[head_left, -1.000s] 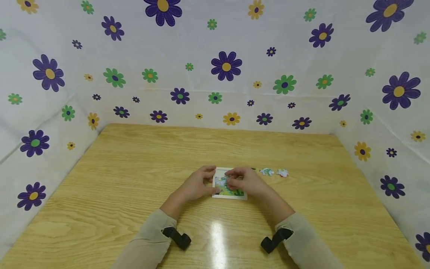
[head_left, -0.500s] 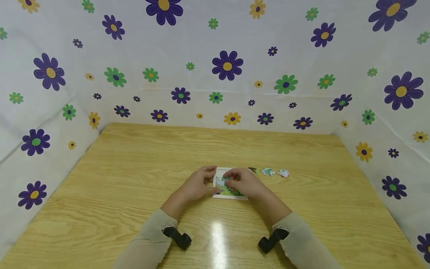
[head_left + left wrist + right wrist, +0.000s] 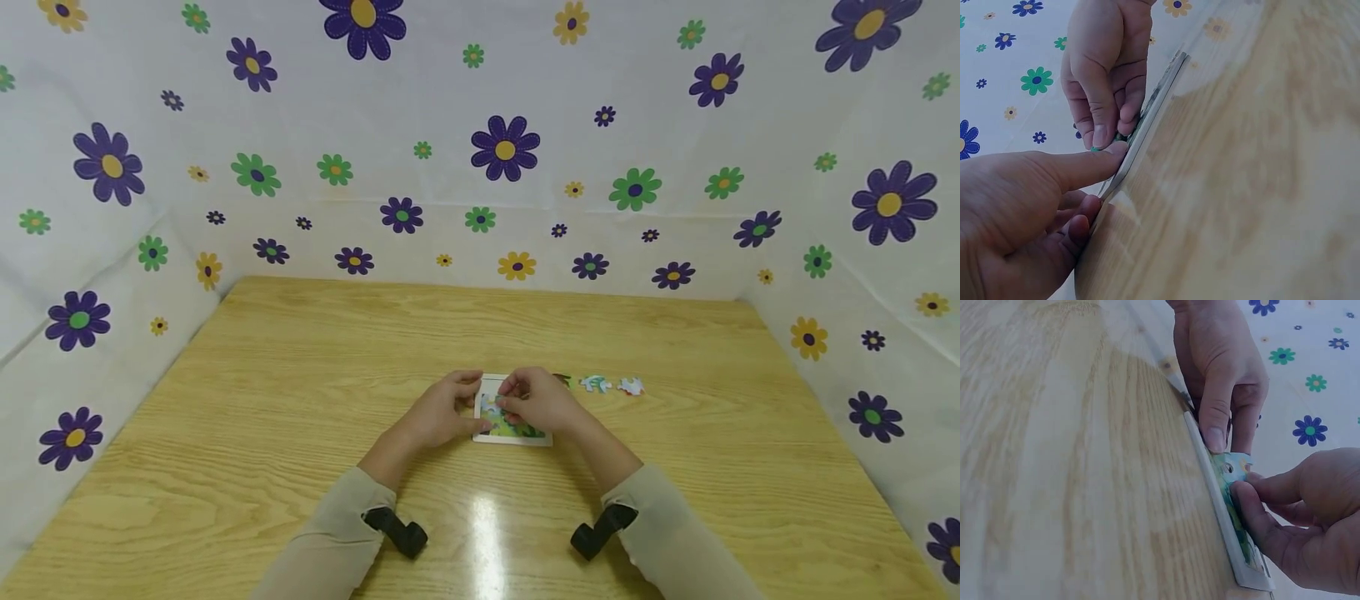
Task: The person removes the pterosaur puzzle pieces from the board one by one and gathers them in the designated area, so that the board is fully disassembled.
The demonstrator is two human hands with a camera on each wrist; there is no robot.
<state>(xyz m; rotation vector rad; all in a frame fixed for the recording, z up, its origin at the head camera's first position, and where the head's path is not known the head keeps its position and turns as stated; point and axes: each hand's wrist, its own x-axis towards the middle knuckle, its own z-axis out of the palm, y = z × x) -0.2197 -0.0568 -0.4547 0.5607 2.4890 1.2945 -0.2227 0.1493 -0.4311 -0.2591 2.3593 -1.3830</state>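
A white-framed jigsaw puzzle tray (image 3: 513, 442) with a green, yellow and blue picture lies on the table. My left hand (image 3: 438, 411) grips its left side, the thumb on the frame near the lower corner and the fingers at the upper corner. Over the picture, my right hand (image 3: 543, 402) pinches a light blue puzzle piece (image 3: 1240, 461) between thumb and fingers. The right wrist view shows this piece tilted up from the tray, a printed eye on it. Part of the picture is hidden under the right hand.
To the right of the tray lie loose puzzle pieces: a brown and green piece (image 3: 564, 381) partly behind the right hand, a white and green piece (image 3: 596, 384), and a white and red piece (image 3: 632, 386). Flower-printed cloth (image 3: 442, 125) encloses the wooden table (image 3: 300, 358) at back and sides.
My right hand and forearm have shifted slightly left over the tray, uncovering more of the brown and green piece. The left hand stays in place on the tray.
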